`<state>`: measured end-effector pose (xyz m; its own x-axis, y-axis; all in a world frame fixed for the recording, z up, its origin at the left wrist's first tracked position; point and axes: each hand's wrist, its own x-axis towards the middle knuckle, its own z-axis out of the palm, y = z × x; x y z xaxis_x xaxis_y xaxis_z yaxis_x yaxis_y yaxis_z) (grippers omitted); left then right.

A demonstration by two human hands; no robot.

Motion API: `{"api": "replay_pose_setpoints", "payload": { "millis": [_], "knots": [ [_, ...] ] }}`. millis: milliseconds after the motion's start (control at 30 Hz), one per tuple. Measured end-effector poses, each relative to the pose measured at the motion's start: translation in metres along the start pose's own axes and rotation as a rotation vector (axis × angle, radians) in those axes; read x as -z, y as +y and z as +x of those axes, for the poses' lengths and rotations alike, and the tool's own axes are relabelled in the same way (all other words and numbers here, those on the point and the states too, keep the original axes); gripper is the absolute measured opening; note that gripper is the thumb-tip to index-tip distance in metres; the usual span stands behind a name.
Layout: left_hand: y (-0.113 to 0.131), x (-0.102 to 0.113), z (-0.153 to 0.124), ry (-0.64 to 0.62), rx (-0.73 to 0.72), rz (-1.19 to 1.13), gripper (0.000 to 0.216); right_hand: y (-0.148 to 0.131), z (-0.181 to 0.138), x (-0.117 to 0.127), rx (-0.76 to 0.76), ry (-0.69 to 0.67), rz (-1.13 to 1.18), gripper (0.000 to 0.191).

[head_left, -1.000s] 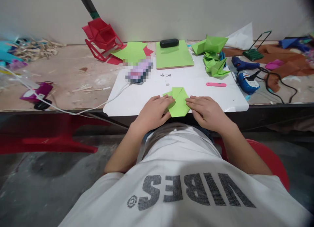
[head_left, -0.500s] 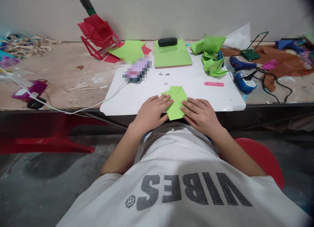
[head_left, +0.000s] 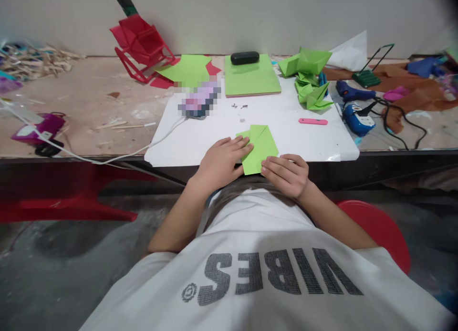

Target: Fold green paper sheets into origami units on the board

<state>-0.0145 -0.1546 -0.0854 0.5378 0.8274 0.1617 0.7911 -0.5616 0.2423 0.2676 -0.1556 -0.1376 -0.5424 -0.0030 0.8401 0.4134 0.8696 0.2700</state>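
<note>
A folded sheet of green paper lies at the front edge of a white board, creased near its top. Flat across its left side rests my left hand, fingers stretched out and thumb near the bottom edge. My right hand grips the lower right edge of the paper, its fingers close together and the thumb hidden. Beyond the paper is a stack of green sheets with a black case on it. A pink-handled tool lies to the right.
Folded green paper pieces stand at the back right. A blurred-out phone with a white cable lies left of centre. Behind it stands a small red chair model. A blue glue gun and a blue power socket sit right of the board.
My right hand has slid down and toward me along the paper's right edge, its fingers drawing closer together. The paper has turned slightly. My left hand stays in place.
</note>
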Motion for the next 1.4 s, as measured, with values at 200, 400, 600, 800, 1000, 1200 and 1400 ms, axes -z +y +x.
{"api": "replay_pose_setpoints", "payload": {
  "millis": [200,400,600,800,1000,1200,1400],
  "knots": [
    [0.001,0.002,-0.001,0.002,-0.004,-0.013,0.061,0.010,0.004,0.017,-0.257,0.121,0.068,0.018],
    [0.012,0.003,0.005,0.109,0.091,-0.096,0.042,0.045,0.019,0.037,-0.481,-0.420,0.308,0.042],
    [0.027,-0.009,0.016,0.289,0.185,-0.217,0.027,0.066,0.030,0.040,-0.575,-0.537,0.374,0.029],
    [0.020,-0.012,0.017,0.301,0.123,-0.285,0.022,0.079,0.036,0.029,-0.634,-0.521,0.465,0.025],
    [0.018,-0.007,0.016,0.280,0.093,-0.254,0.026,0.082,0.039,0.023,-0.708,-0.512,0.596,0.026],
    [0.020,-0.004,0.012,0.210,-0.017,-0.208,0.014,0.086,0.038,0.025,-0.728,-0.540,0.727,0.023],
    [0.022,-0.007,0.017,0.196,-0.009,-0.205,0.008,0.090,0.034,0.027,-0.781,-0.506,0.844,0.019]
  ]
}}
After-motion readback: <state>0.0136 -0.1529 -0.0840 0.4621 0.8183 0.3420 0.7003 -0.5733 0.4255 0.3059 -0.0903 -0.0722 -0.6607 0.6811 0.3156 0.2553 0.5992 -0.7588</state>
